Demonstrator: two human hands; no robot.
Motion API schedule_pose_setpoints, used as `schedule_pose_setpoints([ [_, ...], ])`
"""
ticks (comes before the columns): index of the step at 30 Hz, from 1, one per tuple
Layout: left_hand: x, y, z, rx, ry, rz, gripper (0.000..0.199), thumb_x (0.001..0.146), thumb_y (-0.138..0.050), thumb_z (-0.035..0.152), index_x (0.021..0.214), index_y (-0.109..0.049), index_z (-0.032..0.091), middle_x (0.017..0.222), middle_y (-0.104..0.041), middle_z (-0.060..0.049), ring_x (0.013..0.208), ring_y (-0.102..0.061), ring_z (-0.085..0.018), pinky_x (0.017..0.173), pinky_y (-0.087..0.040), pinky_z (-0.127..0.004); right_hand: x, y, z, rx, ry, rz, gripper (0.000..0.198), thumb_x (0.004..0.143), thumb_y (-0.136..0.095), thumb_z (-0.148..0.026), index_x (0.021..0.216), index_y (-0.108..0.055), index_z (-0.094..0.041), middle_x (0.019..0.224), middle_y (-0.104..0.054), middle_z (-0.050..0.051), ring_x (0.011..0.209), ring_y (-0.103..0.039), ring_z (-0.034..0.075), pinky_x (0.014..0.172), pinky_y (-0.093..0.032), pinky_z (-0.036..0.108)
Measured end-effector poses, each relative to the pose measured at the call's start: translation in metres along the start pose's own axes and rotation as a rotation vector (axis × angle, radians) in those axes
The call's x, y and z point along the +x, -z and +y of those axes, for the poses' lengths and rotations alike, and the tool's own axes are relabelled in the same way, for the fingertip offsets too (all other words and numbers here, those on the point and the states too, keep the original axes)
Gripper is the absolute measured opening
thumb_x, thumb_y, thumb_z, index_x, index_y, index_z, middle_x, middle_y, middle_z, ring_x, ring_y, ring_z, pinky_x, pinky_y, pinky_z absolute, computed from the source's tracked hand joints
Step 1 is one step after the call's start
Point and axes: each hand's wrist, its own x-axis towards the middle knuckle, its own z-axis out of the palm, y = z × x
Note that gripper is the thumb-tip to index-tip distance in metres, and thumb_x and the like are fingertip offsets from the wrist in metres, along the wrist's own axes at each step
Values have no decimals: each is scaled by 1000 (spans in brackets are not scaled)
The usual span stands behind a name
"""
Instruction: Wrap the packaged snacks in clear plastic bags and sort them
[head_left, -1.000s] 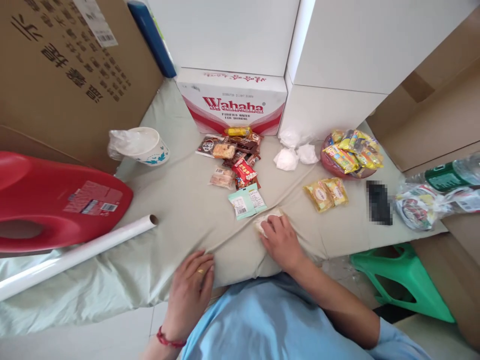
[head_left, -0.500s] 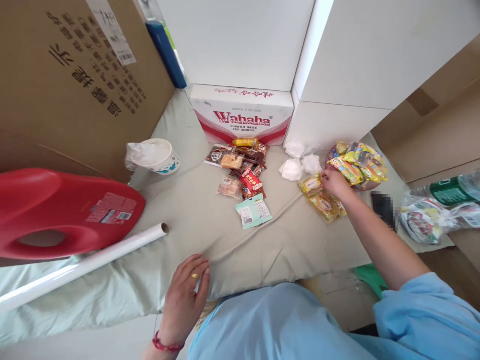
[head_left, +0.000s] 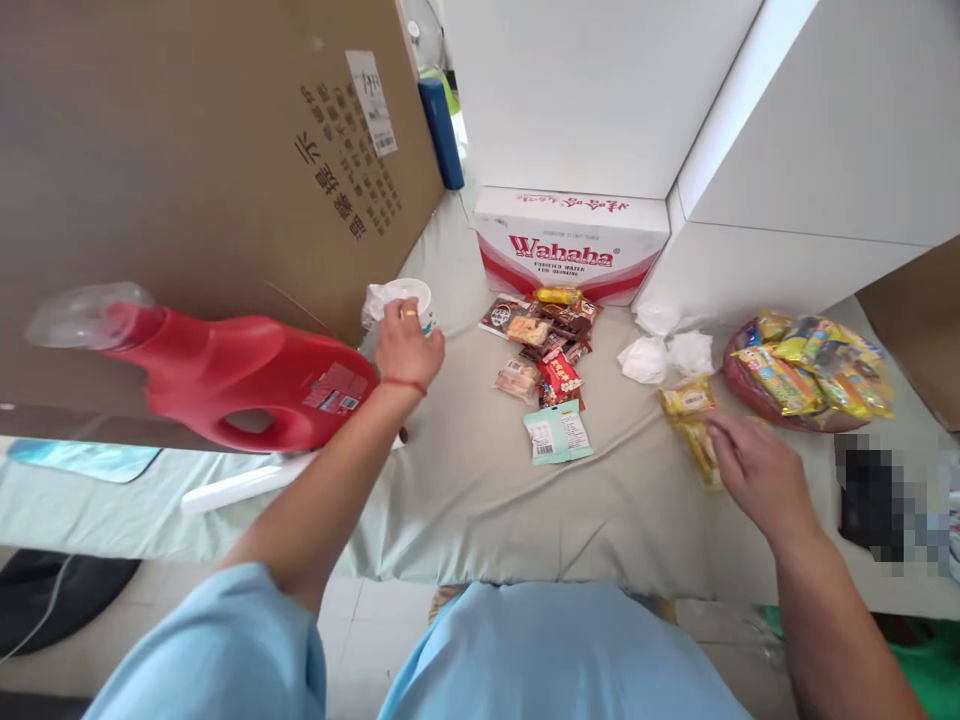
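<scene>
My left hand (head_left: 409,348) is at the near side of a white paper cup (head_left: 414,288), its fingers over the rim and its thumb apart on the right. The fingertips are partly hidden, and I see no firm grip. Crumpled clear plastic (head_left: 373,304) sticks out at the cup's left side. My right hand (head_left: 761,475) is closed, thumb against bent fingers, over yellow snack packets (head_left: 688,398). Whatever its fingers hold is too blurred to make out. Beyond it, a round reddish bowl (head_left: 739,385) is heaped with yellow packets (head_left: 806,360).
Mixed small snacks (head_left: 559,325) and a mint-green packet (head_left: 557,434) lie mid-table before a Wahaha carton (head_left: 570,245). White crumpled tissues (head_left: 667,355) are right of them. A red jug (head_left: 270,370), a white tube (head_left: 240,488) and a big cardboard box (head_left: 262,180) stand left.
My left hand has gone from the table's front edge forward to the paper cup. My right hand has drawn back toward me from the yellow packets. The view has shifted left.
</scene>
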Motion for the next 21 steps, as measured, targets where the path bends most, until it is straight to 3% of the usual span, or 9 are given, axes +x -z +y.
schedule_pose_setpoints([
  [2,27,-4,-11,32,9,-70,48,101,-55,33,130,-55,-5,133,-58,-24,117,-56,-32,92,-48,-47,-37,2,-6,75,16,-11,28,103,-48,-33,118,-69,-22,110,-79,8,99,-76,23,84,-60,33],
  [5,37,-2,-23,80,-43,-141,34,104,-50,27,103,-65,-4,107,-69,-15,107,-58,-26,91,-45,-45,-87,1,0,152,-33,-36,26,103,-51,-32,119,-68,-23,102,-80,4,85,-78,19,76,-61,29],
  [8,13,9,-20,115,-161,-135,32,105,-48,26,101,-68,2,105,-71,-12,105,-59,-25,92,-41,-45,-119,3,14,186,-121,-56,25,103,-52,-35,118,-68,-23,98,-80,2,78,-79,18,72,-62,28],
  [10,-23,21,-7,118,-266,-119,29,104,-51,29,105,-69,7,110,-73,-12,103,-60,-26,91,-40,-45,-125,8,18,191,-176,-40,26,103,-53,-36,119,-69,-24,99,-80,2,78,-78,18,73,-61,29],
  [12,-73,32,12,96,-364,-119,21,101,-57,29,103,-71,14,108,-75,-9,97,-62,-25,89,-39,-43,-115,17,11,222,-223,4,24,102,-56,-34,119,-70,-25,101,-79,2,80,-78,17,77,-60,29],
  [14,-128,40,36,-3,-612,-121,16,100,-55,22,100,-70,19,104,-77,-6,92,-62,-22,84,-39,-41,-93,29,-9,302,-221,64,20,100,-60,-30,116,-71,-25,105,-77,3,88,-76,18,84,-59,31],
  [17,-195,43,69,-158,-837,-126,13,100,-55,18,103,-68,18,103,-76,-6,86,-58,-21,79,-40,-39,-48,43,-59,480,-13,85,25,98,-63,-25,121,-69,-24,121,-71,9,112,-69,23,98,-55,38],
  [19,-223,39,83,-206,-898,-149,12,99,-55,14,103,-66,17,102,-74,-7,82,-56,-20,76,-40,-38,-19,43,-97,568,223,-37,31,98,-61,-24,129,-64,-23,129,-68,12,117,-67,24,100,-55,39],
  [21,-237,33,89,-237,-932,-177,11,98,-56,12,103,-65,16,103,-73,-7,82,-56,-19,74,-41,-36,4,32,-130,549,417,-281,28,100,-57,-23,127,-65,-20,128,-69,14,116,-66,25,99,-55,40],
])
